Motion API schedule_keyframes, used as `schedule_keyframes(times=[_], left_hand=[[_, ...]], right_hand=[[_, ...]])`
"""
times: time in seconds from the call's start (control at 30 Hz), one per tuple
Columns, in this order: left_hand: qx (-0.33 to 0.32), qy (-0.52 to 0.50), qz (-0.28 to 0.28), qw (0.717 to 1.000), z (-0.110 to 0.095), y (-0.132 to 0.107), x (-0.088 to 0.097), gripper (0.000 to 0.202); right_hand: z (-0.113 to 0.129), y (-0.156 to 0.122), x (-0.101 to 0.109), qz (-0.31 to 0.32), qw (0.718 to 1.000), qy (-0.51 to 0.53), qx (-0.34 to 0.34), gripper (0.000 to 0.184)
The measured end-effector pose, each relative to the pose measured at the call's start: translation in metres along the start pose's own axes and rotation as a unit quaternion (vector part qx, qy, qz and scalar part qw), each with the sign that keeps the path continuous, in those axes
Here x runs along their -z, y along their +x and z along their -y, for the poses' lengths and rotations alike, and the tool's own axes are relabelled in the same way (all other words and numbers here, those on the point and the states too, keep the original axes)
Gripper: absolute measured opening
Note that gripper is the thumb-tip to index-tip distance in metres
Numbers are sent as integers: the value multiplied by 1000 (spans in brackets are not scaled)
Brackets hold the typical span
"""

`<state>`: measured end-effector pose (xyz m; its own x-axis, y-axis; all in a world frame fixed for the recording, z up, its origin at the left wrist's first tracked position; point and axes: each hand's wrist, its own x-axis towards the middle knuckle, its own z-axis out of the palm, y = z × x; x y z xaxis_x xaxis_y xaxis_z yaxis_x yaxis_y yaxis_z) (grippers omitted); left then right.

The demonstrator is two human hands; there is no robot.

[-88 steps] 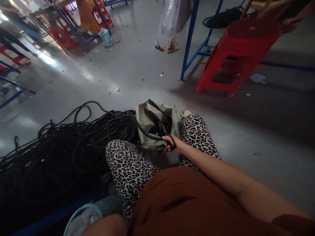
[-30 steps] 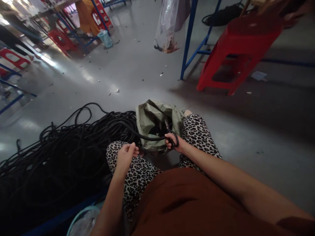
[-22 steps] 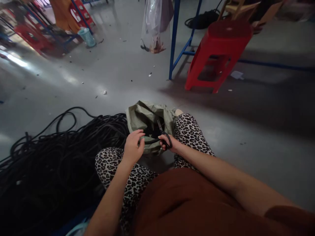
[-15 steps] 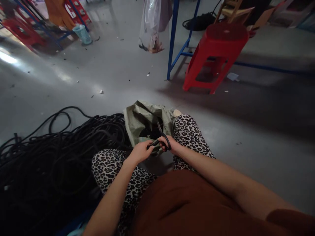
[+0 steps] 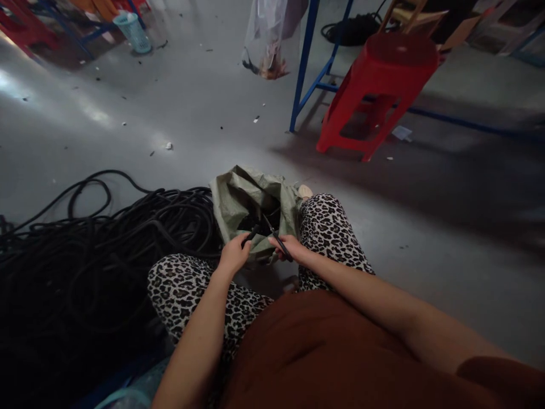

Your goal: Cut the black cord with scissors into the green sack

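Observation:
My left hand [image 5: 235, 253] is closed around a black cord [image 5: 252, 233], whose end sticks up past the fingers over an open sack. In my right hand [image 5: 289, 248] is a pair of scissors [image 5: 272, 228], blades pointing up and left, beside the cord but apart from it. The greenish woven sack [image 5: 222, 196] stands between my knees, its mouth spread wide. Dark pieces lie inside it, too dim to make out singly. To the left, a large heap of black cord [image 5: 170, 213] lies in loops on the floor.
Ahead on the right stands a red plastic stool [image 5: 378, 71] by a blue metal frame [image 5: 300, 74]. A clear plastic bag [image 5: 268, 45] hangs near it. Farther left is a light blue basket [image 5: 135, 34]. Small scraps dot the grey floor [image 5: 191, 113].
My hands have moved apart; the left has shifted left with the cord. The scissors have swung further left, with their blades now next to the cord end. The view has tilted slightly.

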<state>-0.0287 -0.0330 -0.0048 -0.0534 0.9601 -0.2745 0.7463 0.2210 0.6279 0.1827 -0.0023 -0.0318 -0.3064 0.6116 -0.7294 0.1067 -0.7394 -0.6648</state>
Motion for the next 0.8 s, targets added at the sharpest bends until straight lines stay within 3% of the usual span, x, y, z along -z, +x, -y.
schedule_keyframes(times=[0.1,0.4,0.8], left_hand=[[14,-12,-12,1000,6,1,0,36],[53,15,3,998,16,-6,1,32],[12,28,21,999,13,-2,-4,38]], right_hand=[[0,-6,-4,-31,998,-56,-25,37],[-7,-14,-6,45,991,-119,-36,40],[-15,-7,-7,44,980,-194,-31,36]])
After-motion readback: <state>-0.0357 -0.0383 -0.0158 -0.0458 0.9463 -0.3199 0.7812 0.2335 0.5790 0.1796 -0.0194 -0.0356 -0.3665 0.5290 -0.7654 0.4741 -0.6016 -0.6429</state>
